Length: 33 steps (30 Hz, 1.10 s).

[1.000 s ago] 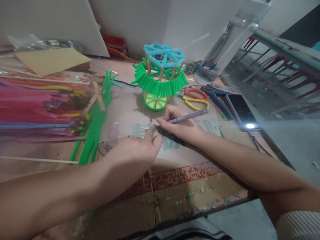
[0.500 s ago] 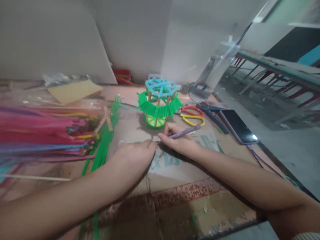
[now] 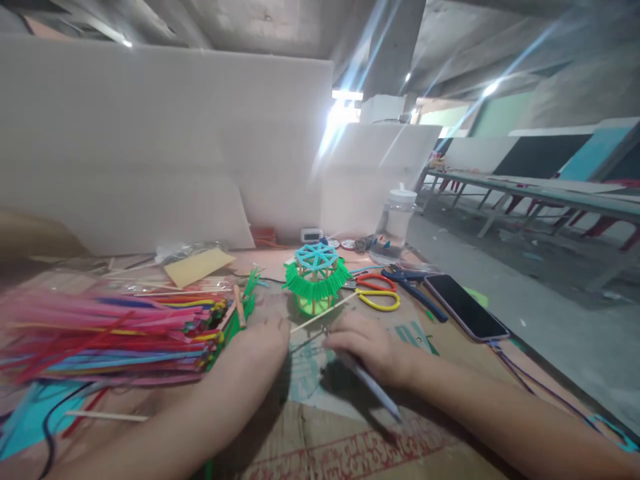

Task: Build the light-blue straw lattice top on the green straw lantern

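Observation:
My left hand (image 3: 267, 343) is closed, its fingertips mostly hidden, around one end of a thin wooden stick (image 3: 327, 312) that slants up to the right. Close beside it, my right hand (image 3: 373, 350) is closed on a slim pale pen (image 3: 377, 393), whose far end points down to the right. Below both hands lies a sheet of paper (image 3: 313, 387) with teal markings. Just beyond them stands a small round model (image 3: 317, 277), with a blue spoked top, a green fringed band and a light green base on wooden posts.
To the left lies a bundle of colourful pipe cleaners (image 3: 125, 327). Scissors (image 3: 379, 300) with red and yellow handles, blue-handled pliers (image 3: 417, 293) and a phone (image 3: 465, 307) lie to the right. A clear water bottle (image 3: 395, 223) stands behind, before white boards (image 3: 165, 147).
My head view has tilted up, showing more boards and ceiling. The pen in my right hand has swung from pointing up-right to down-right. The stick now shows clearly at my left fingers.

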Each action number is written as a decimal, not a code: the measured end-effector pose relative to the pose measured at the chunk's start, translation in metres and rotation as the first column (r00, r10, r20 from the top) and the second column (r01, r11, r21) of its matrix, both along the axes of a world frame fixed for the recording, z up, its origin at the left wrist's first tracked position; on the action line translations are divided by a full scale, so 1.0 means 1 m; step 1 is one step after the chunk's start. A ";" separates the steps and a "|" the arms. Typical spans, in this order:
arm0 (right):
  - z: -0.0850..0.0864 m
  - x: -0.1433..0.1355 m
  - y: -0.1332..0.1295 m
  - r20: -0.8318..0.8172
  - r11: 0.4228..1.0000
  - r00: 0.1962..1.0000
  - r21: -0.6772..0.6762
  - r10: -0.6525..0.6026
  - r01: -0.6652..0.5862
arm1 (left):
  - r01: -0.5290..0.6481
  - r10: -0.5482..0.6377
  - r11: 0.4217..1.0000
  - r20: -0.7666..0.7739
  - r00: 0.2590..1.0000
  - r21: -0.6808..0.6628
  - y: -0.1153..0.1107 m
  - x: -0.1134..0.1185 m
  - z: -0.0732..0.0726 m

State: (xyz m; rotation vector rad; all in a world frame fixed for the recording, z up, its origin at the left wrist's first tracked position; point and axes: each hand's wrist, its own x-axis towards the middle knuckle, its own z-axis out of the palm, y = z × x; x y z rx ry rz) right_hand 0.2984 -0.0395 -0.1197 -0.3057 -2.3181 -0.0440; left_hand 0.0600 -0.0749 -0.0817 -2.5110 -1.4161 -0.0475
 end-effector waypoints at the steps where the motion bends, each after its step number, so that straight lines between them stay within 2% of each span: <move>1: 0.002 0.001 -0.003 0.061 0.998 0.998 0.064 0.019 -0.023 | -0.017 0.017 0.999 -0.023 1.000 0.027 -0.003 -0.005 0.008; 3: 0.001 0.002 -0.003 0.177 0.992 0.984 0.130 -0.014 -0.009 | -0.047 0.049 0.995 -0.015 0.999 0.086 -0.007 -0.013 0.024; 5: -0.003 0.002 0.004 0.282 0.990 0.955 0.126 -0.092 0.059 | -0.094 0.082 0.989 0.100 0.992 0.117 -0.006 -0.021 0.037; 7: -0.008 0.003 0.015 0.342 0.989 0.929 0.065 -0.144 0.129 | -0.115 0.093 0.991 0.258 0.962 0.072 -0.001 -0.026 0.046; 9: -0.010 0.003 0.021 0.269 0.977 0.950 -0.098 -0.155 0.187 | -0.071 0.068 0.997 0.418 0.906 -0.007 0.005 -0.029 0.052; 11: -0.004 0.001 0.019 0.086 0.903 0.979 -0.378 -0.187 0.206 | 0.009 0.031 0.998 0.577 0.816 -0.066 0.010 -0.029 0.054; 13: 0.008 -0.005 0.009 -0.098 0.752 0.970 -0.650 -0.223 0.107 | 0.082 0.022 0.990 0.712 0.702 -0.112 0.012 -0.023 0.052; 14: 0.017 -0.009 0.002 -0.183 0.683 0.958 -0.731 -0.221 0.018 | 0.118 0.035 0.983 0.761 0.647 -0.145 0.012 -0.019 0.050; 15: 0.026 -0.013 -0.005 -0.266 0.638 0.942 -0.766 -0.205 -0.077 | 0.155 0.054 0.971 0.798 0.601 -0.182 0.012 -0.014 0.048; 17: 0.045 -0.020 -0.014 -0.407 0.604 0.889 -0.770 -0.212 -0.208 | 0.227 0.093 0.941 0.838 0.537 -0.250 0.012 -0.002 0.044; 19: 0.064 -0.023 -0.015 -0.485 0.618 0.839 -0.745 -0.245 -0.250 | 0.285 0.105 0.917 0.859 0.501 -0.278 0.014 0.007 0.044; 21: 0.086 -0.023 -0.004 -0.511 0.669 0.817 -0.708 -0.267 -0.224 | 0.313 0.061 0.922 0.885 0.461 -0.227 0.023 0.011 0.049; 23: 0.107 -0.022 0.017 -0.545 0.777 0.793 -0.611 -0.273 -0.153 | 0.276 -0.036 0.956 0.895 0.444 -0.099 0.042 0.011 0.058; 24: 0.117 -0.021 0.031 -0.550 0.813 0.792 -0.569 -0.265 -0.123 | 0.221 -0.080 0.975 0.877 0.474 -0.030 0.054 0.009 0.062; 26: 0.131 -0.023 0.060 -0.496 0.839 0.826 -0.542 -0.268 -0.053 | 0.109 -0.135 0.990 0.832 0.538 0.090 0.082 0.006 0.066; 29: 0.137 -0.030 0.098 -0.388 0.849 0.895 -0.528 -0.218 -0.022 | 0.083 -0.116 0.993 0.819 0.562 0.084 0.118 0.007 0.064; 33: 0.123 -0.036 0.122 -0.370 0.833 0.905 -0.552 -0.212 -0.030 | 0.123 -0.110 0.991 0.822 0.559 0.049 0.139 0.014 0.055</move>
